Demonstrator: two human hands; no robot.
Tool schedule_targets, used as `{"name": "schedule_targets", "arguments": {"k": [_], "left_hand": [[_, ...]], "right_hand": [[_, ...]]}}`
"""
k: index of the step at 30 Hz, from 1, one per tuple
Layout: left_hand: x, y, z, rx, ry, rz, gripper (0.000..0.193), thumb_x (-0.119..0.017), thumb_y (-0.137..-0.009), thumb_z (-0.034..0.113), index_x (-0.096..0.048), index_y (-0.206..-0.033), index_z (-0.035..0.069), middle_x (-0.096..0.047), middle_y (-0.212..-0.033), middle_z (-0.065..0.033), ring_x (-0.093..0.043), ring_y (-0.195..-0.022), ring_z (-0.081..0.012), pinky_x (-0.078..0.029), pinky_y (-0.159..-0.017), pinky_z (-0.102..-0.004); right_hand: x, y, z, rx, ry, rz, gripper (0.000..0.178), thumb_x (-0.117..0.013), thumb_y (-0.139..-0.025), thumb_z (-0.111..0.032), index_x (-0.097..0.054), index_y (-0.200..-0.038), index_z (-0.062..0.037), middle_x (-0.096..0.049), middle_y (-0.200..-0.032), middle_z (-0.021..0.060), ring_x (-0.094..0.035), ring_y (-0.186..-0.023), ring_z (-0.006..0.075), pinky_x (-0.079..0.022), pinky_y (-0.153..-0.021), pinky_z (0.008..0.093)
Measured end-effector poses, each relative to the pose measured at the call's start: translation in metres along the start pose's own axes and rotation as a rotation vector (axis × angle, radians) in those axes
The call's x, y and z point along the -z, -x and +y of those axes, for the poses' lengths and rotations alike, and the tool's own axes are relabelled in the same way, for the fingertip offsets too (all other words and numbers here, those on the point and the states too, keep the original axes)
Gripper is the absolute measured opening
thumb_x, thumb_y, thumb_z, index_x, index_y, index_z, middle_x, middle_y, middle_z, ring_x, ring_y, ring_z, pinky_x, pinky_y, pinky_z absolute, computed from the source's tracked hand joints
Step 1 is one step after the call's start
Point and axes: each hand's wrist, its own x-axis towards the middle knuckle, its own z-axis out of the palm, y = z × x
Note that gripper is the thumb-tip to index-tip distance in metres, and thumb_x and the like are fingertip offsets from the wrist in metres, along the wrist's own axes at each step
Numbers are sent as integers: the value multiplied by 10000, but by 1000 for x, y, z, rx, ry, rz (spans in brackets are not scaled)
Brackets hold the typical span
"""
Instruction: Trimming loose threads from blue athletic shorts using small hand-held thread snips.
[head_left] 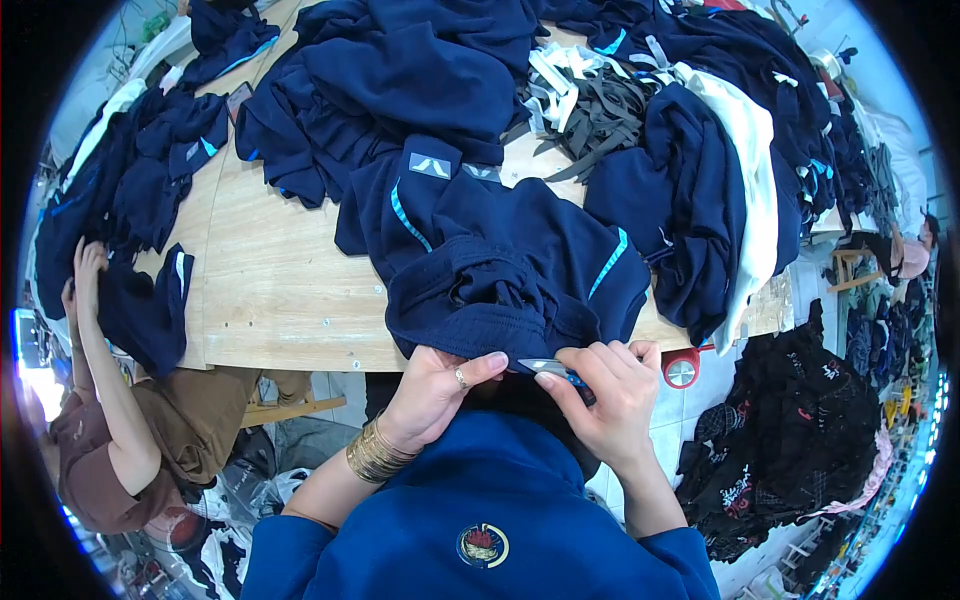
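A navy garment (470, 275) with light blue piping lies at the table's near edge, its gathered, stitched opening turned toward me. My left hand (430, 385), with a ring and several gold bangles on the wrist, is closed on the near edge of that opening, thumb on top. In my right hand (610, 395) I grip small thread snips (543, 366), their metal blades pointing left beside my left thumb. The blade tips lie close to the fabric edge; whether they touch it I cannot tell.
More navy garments (400, 70) are heaped across the wooden table (280, 335). Grey and white strips (600, 105) lie in a tangle farther back. At the left a co-worker's hands (88, 265) handle navy cloth. A dark fabric pile (790, 430) sits on the floor at right.
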Motion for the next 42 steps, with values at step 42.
{"name": "schedule_targets", "arguments": {"k": [42], "left_hand": [[-1,-2,-2,-26,24,-10,260,-652,-797,44,-575,-1043,10,-633,-964,-101,-628,-877,-176,-529,-742,-285]], "right_hand": [[1,5,6,-34,-18,-22,224,-711,-740,-278,-642,-816,-79,-550,-646,0,-469,-559,134,-262,-628,323]]}}
